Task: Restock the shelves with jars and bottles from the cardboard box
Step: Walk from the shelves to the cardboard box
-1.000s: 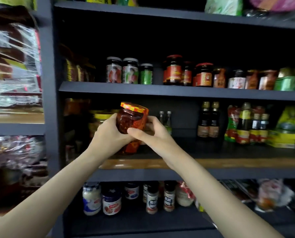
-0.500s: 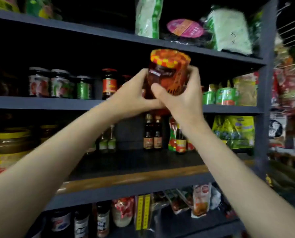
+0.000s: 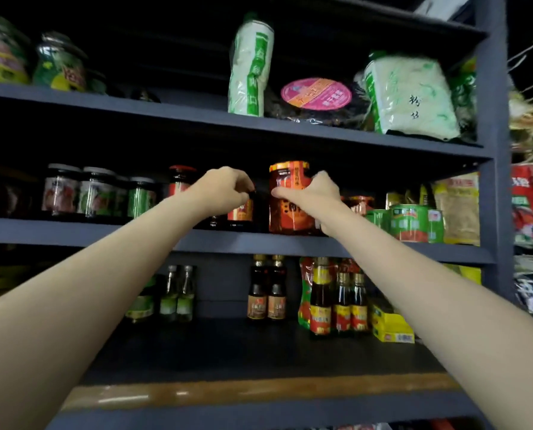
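A chili sauce jar [image 3: 290, 209] with a red and orange label and a patterned lid stands upright on the dark middle shelf [image 3: 104, 232]. My right hand [image 3: 313, 193] grips its upper right side, thumb across the label. My left hand [image 3: 225, 190] is off the jar, a small gap to its left, with its fingers loosely curled and nothing in them. Its fingertips hover by the lid of a small dark jar [image 3: 239, 212]; whether they touch it I cannot tell. The cardboard box is out of view.
Glass jars [image 3: 94, 192] line the same shelf on the left, green cans [image 3: 414, 223] and a packet on the right. Sauce bottles [image 3: 336, 302] and small green bottles [image 3: 176, 294] stand on the shelf below. Noodle bags [image 3: 411, 97] fill the shelf above.
Both hands carried the jar up from chest height onto the middle shelf and set it upright. My left hand has let go and shifted left; my right hand still grips the jar.
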### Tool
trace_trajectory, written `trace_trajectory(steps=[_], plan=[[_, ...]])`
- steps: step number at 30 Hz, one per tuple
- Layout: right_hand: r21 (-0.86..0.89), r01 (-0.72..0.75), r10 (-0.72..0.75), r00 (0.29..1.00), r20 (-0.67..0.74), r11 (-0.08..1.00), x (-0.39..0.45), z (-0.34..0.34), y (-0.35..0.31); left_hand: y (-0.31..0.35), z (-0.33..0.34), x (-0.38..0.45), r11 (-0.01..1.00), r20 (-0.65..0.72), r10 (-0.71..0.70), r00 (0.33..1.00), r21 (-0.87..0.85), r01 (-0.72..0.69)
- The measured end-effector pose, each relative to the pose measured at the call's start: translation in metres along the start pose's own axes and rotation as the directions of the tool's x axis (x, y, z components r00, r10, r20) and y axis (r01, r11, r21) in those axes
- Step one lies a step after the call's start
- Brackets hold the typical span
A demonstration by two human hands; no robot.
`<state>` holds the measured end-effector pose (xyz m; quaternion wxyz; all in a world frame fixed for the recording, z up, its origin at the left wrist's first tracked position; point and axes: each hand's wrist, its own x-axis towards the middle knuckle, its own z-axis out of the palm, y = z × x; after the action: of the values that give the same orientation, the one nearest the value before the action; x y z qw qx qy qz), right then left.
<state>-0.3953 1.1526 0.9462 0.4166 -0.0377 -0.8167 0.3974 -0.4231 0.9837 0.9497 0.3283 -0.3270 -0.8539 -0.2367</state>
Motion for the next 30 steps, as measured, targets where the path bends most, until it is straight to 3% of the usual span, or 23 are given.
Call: trace_trajectory(steps=[4,9,12,14,16,18,25,27,30], plan=[[-0.030,-0.078,0.079,0.996,0.052,0.997,0.026,0.016,0.008,0.001,0.009,0.018,0.999,0.072,-0.045,0.996,0.024,0.044],[-0.233,-0.005,0.038,0.990,0.135,0.972,0.035,0.014,0.014,0.000,0.022,0.031,0.997,0.212,-0.054,0.976,0.066,0.041],[-0.470,0.210,-0.206,0.977,0.061,0.857,0.024,0.000,0.022,-0.007,0.024,0.032,0.997,0.227,-0.022,0.974,0.080,0.004],[-0.517,0.358,-0.335,0.932,0.141,0.778,0.016,-0.005,0.026,-0.012,0.024,0.035,0.993,0.214,-0.001,0.977,0.112,-0.023],[-0.420,0.386,-0.253,0.906,0.339,0.821,0.013,-0.007,0.025,-0.013,0.025,0.040,0.984,0.212,0.015,0.977,0.170,-0.052],[-0.348,0.302,-0.114,0.876,0.469,0.887,0.014,-0.007,0.016,-0.009,0.030,0.047,0.974,0.237,0.028,0.971,0.213,-0.080],[-0.538,0.318,0.039,0.835,0.549,0.780,0.025,0.008,0.007,-0.007,0.047,0.063,0.902,0.398,-0.047,0.916,0.410,-0.132],[-0.582,0.347,0.068,0.816,0.573,0.735,0.030,0.014,0.008,-0.007,0.054,0.064,0.813,0.430,-0.086,0.899,0.551,-0.185],[-0.653,0.403,0.112,0.793,0.599,0.641,0.038,0.021,0.014,-0.008,0.063,0.070,0.570,0.471,-0.125,0.873,0.754,-0.325]])
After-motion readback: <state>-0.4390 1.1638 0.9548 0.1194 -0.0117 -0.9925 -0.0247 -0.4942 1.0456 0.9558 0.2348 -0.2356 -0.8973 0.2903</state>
